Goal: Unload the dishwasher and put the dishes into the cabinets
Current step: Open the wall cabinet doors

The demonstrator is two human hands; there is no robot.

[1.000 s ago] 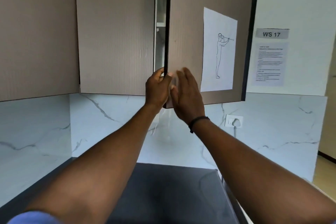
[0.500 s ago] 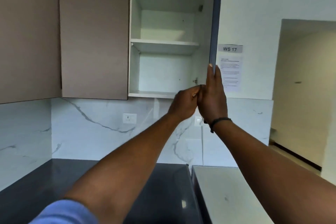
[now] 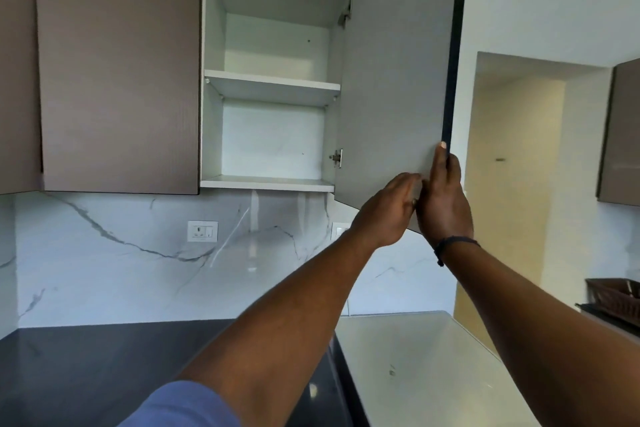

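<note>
The right hand [image 3: 444,198] lies flat along the free vertical edge of the tall grey flat-panel cabinet door [image 3: 394,80], fingers straight and pointing up, the thumb side on the door's inner face; nothing is clasped. The left hand [image 3: 389,210] sits just beside it, to its left, fingers loosely extended toward the same lower corner of the door and close against the right hand; whether it touches the panel cannot be told. It holds nothing.

The door stands swung out to the right on its hinges, its long axis upright, hinged side away from the hands. The open white wall cabinet [image 3: 270,180] lies up and to the left of both hands, the left hand being the nearer. It shows one middle shelf [image 3: 273,83] and a bottom board, with no dishes visible on either.

No dishwasher and no dishes appear in view. Judgement: the cabinet is ready to receive items, and unloading is not yet begun.

Below, a dark stone worktop [image 3: 104,364] meets a pale counter [image 3: 415,357]; a brown slatted basket [image 3: 613,295] stands at far right.
</note>
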